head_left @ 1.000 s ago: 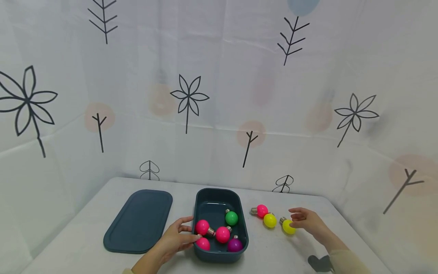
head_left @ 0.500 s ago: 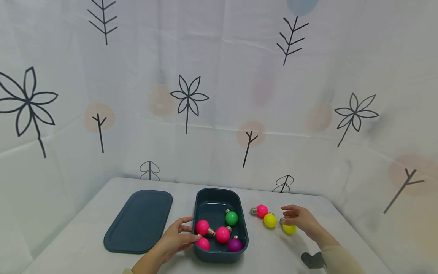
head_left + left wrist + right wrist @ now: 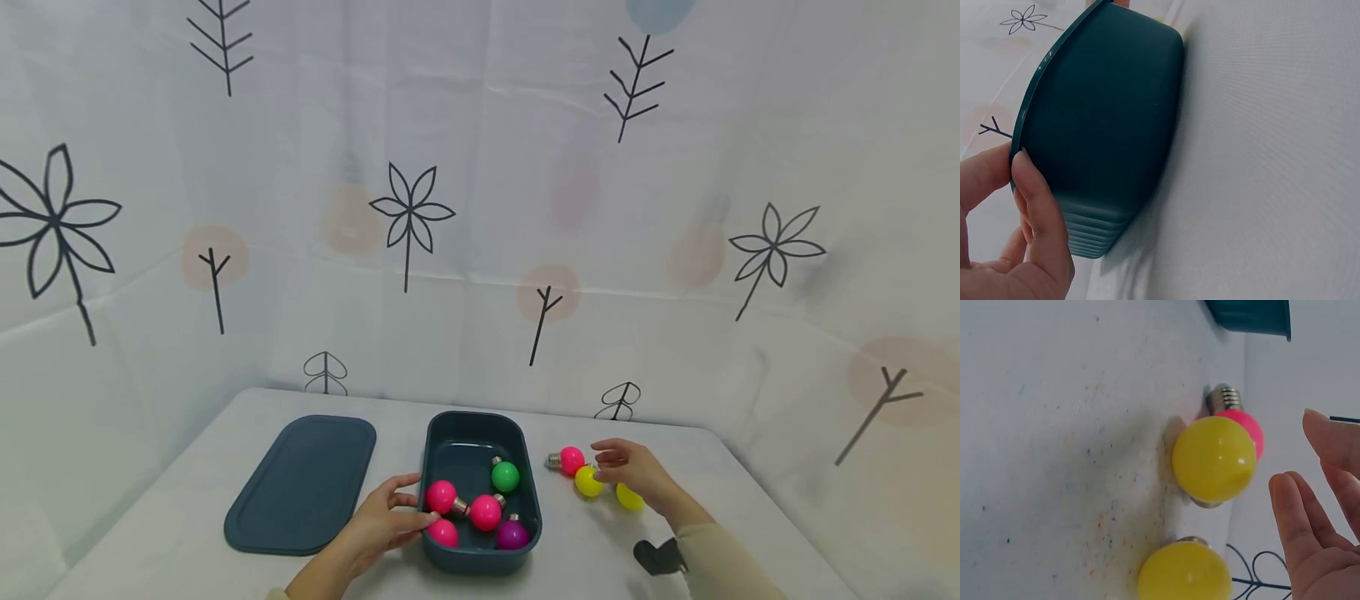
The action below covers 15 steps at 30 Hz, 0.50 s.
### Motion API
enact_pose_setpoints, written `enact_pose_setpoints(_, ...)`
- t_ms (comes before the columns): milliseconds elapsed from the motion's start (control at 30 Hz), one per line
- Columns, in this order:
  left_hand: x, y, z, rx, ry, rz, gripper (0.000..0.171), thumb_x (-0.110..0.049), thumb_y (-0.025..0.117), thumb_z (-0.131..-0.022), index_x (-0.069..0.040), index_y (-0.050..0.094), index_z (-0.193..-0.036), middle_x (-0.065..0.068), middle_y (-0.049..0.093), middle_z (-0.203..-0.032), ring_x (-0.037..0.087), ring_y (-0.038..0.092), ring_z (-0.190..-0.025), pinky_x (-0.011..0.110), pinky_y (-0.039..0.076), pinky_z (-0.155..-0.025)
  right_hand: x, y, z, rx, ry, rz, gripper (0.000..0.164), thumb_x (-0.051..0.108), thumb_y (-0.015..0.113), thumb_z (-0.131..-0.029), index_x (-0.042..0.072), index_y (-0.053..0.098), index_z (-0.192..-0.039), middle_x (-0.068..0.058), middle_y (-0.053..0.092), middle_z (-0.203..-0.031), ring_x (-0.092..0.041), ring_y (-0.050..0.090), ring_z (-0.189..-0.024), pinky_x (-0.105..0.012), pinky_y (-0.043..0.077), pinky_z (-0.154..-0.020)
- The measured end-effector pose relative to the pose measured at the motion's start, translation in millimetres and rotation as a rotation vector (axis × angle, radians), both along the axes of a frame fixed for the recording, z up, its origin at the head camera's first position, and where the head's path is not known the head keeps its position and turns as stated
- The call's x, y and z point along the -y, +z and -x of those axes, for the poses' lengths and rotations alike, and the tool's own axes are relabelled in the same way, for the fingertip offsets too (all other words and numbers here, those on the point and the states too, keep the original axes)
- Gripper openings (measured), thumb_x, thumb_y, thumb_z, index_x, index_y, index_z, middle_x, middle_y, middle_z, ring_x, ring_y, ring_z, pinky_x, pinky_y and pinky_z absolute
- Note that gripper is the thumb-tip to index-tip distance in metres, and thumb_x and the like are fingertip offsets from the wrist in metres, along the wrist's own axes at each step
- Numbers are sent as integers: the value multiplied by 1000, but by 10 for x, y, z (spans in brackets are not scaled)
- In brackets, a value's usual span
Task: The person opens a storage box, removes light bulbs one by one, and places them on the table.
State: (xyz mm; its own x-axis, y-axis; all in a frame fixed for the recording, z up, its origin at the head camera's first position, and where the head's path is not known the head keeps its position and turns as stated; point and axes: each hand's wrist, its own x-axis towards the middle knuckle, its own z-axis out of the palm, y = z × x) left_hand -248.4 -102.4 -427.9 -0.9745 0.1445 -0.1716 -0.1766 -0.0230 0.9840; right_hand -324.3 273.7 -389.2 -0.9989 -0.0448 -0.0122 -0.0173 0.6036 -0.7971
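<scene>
Cloth backs our white table; our left hand pinches the box; at its three o'clock our empty right hand hovers, fingers parted, by yellow bulbs.

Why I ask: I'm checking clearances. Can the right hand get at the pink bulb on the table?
Probably yes: the right hand is near, holding nothing. A yellow bulb sits beside the pink bulb, but the way above looks free.

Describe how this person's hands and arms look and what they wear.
The left hand and right hand are bare, with no gloves or rings visible. The right sleeve is plain, pale beige; only a sliver of the left sleeve shows, yellowish beige.
</scene>
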Motion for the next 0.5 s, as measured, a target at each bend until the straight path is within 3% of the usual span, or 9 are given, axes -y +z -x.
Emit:
enact_pose_setpoints(133,1,2,8,7,5,0,79,-10,79,-75,0,34,-139,17,47,-108,20,57,-79,32,54,-72,101,15,13,-8,18,31,45,2,70,-80,-1,55,-122,-20,58,-113,-27,56,-97,-42,50,-83)
enact_pose_setpoints(333,6,-6,19,18,8,-6,78,-9,78,-75,-1,34,-139,17,47,-109,21,57,-80,32,54,-72,245,39,43,0,41,54,42,1,69,-80,2,57,-121,-17,59,-113,-25,57,-97,-53,45,-87)
enact_pose_setpoints(500,5,-10,17,15,6,-6,78,-9,78,-75,-1,34,-139,17,47,-109,21,57,-80,32,54,-72,345,35,77,-5,44,68,39,-1,69,-81,5,60,-118,-12,61,-109,-22,57,-95,-43,48,-87)
